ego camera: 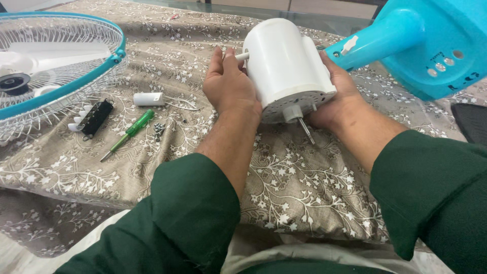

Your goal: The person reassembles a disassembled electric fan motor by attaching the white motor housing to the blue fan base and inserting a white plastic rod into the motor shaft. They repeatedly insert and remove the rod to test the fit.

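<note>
A white fan motor housing [284, 63] lies on its side over the patterned cloth, its metal shaft [306, 131] pointing toward me. My left hand [229, 83] grips its left side, with fingers near a small white knob at the back. My right hand [337, 94] holds its right side, where it joins the turquoise fan stand neck [378, 38]. Both arms wear dark green sleeves.
A turquoise fan base with buttons [441, 50] sits at the upper right. A white wire fan guard with a turquoise rim [50, 66] lies at left. A green screwdriver [129, 133], loose screws [159, 130], a black switch block [95, 116] and a white cylinder [148, 99] rest on the floral cloth [304, 187].
</note>
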